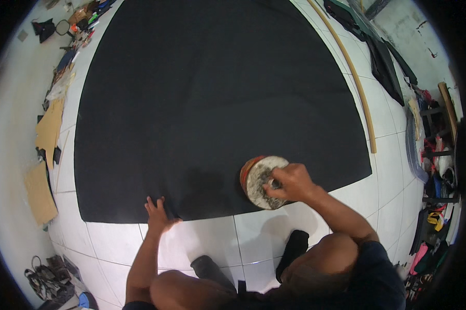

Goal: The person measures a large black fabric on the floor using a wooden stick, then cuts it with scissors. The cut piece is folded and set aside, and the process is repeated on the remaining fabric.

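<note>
A large sheet of black fabric (212, 103) lies spread over the floor before me. My left hand (159, 216) rests on its near edge toward the left, fingers spread, with nothing in the grasp. Farther right on the sheet, close to the same edge, is a round, can-shaped block (258, 178) with a mottled grey-white top and reddish sides. My right hand (291, 183) is closed at the middle of that top, where a small pale ring-like part shows beside the fingers. The underside of the block is hidden.
White floor tiles (202, 237) surround the sheet. A long tan pole (358, 82) runs along its right side. Cardboard pieces (41, 196) lie by the left wall, a dark bundle (49, 281) at lower left. Dark cloth (385, 67) and a cluttered rack (439, 155) line the right.
</note>
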Demonstrator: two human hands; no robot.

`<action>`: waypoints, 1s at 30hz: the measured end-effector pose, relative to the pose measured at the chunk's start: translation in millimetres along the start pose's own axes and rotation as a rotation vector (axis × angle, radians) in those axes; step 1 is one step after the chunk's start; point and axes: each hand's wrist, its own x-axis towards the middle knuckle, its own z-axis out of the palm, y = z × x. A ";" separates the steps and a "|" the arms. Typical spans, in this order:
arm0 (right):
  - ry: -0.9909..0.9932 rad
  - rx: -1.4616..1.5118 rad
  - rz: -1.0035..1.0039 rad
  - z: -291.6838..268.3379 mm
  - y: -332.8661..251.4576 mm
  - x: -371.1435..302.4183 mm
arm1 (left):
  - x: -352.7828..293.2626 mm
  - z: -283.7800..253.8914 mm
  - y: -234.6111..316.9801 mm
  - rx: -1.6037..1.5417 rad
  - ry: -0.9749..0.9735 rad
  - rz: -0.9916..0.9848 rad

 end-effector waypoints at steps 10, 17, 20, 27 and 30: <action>-0.460 0.238 0.455 -105.2 -23.4 7.3 | -46.4 -50.3 81.8 -0.252 -0.005 0.107; -0.665 0.132 1.174 -316.7 -146.0 -277.4 | -315.9 -241.0 298.9 -0.383 -0.347 0.753; -0.618 0.295 1.380 -431.4 -217.0 -305.5 | -379.8 -346.3 306.3 -0.480 -0.491 0.688; -0.150 0.885 2.026 -473.2 -232.9 -522.2 | -299.2 -433.7 202.9 -0.239 -0.181 0.168; -0.083 0.610 1.268 -491.2 -198.4 -537.7 | -300.5 -463.8 137.9 0.545 -0.152 -0.215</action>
